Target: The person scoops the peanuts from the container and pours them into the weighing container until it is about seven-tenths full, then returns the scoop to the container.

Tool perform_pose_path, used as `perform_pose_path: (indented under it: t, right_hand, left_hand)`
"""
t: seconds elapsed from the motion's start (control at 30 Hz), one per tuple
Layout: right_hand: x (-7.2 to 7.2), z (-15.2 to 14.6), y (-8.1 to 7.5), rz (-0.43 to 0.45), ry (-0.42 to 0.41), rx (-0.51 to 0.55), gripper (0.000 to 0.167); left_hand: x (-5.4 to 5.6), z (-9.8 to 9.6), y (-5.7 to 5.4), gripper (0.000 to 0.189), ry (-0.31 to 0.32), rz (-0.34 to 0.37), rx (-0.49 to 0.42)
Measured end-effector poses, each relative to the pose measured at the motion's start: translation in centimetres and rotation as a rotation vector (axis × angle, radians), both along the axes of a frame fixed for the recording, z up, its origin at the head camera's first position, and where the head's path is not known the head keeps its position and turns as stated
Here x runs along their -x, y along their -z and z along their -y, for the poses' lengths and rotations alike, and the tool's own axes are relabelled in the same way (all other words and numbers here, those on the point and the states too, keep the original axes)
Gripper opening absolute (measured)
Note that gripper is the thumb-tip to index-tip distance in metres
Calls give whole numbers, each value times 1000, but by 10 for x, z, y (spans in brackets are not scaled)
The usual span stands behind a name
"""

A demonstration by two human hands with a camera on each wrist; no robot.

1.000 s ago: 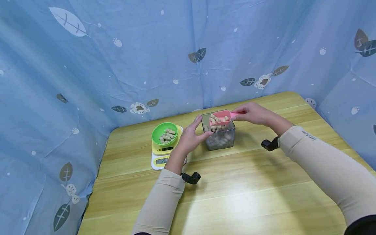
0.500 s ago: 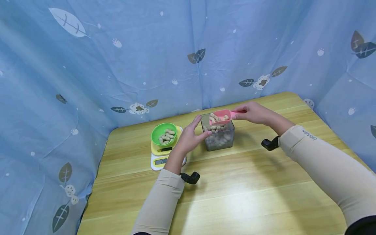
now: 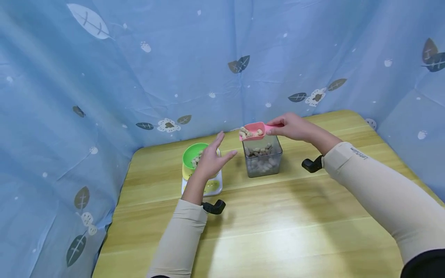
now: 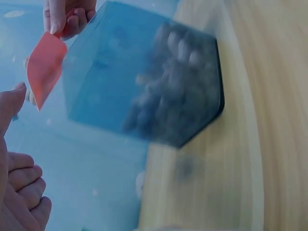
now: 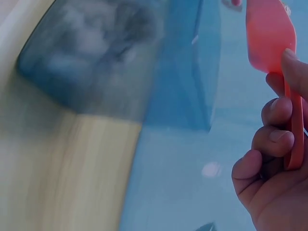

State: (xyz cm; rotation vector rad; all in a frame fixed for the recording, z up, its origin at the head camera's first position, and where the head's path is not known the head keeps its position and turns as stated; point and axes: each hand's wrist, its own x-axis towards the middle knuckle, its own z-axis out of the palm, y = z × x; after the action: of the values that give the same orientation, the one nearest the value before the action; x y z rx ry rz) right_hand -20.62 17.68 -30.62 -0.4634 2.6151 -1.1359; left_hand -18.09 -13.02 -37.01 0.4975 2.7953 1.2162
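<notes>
My right hand (image 3: 292, 126) grips the handle of a pink scoop (image 3: 255, 126), which carries several unshelled peanuts (image 3: 245, 134). The scoop is above the left rear rim of a clear grey container (image 3: 264, 168), partly filled with peanuts. In the right wrist view, fingers and thumb wrap the scoop's handle (image 5: 297, 130). My left hand (image 3: 210, 161) hangs in the air left of the container, fingers extended and thumb apart, holding nothing. Behind it, a green bowl (image 3: 189, 155) with peanuts sits on a yellow and white kitchen scale (image 3: 213, 187); the hand and wrist hide part of both.
A wooden table (image 3: 271, 231) carries the scale on the left and the container to its right. Its far edge meets a blue patterned curtain (image 3: 208, 58), which also hangs along the left and right sides.
The scoop with peanuts has risen out of the container and shifted left. My left hand has left the container's side and moved left, now in front of the scale and bowl.
</notes>
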Motion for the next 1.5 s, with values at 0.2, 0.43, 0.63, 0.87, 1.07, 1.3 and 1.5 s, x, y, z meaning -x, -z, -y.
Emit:
perform_pose_path:
  t: [0.2,0.43,0.63,0.87,1.07,1.3,1.5]
  right_hand:
    - [7,36,-9,-46,-41,5,40]
    - [9,81,-10,-26,-61,73,44]
    - [10,115,-2,-12,-74,103,41]
    - [11,144,13,-21,-110,92,38]
    - [11,161,21,-38,-82,38,37]
    - [12,178,29,-84,-41,-86,37]
    - [10,191,37,-282,-66,-277,32]
  left_hand:
    - [-3,41,-4,86,-80,7,20]
    - [-7,87,2,86,-175,-4,39]
    - [-6,113,15,88,-193,24,81]
    - [-3,124,33,99,-185,86,96]
    - [-2,125,41,97,-205,92,84]
    - [-1,124,43,97,-232,104,82]
    - [-1,123,43,98,-236,110,72]
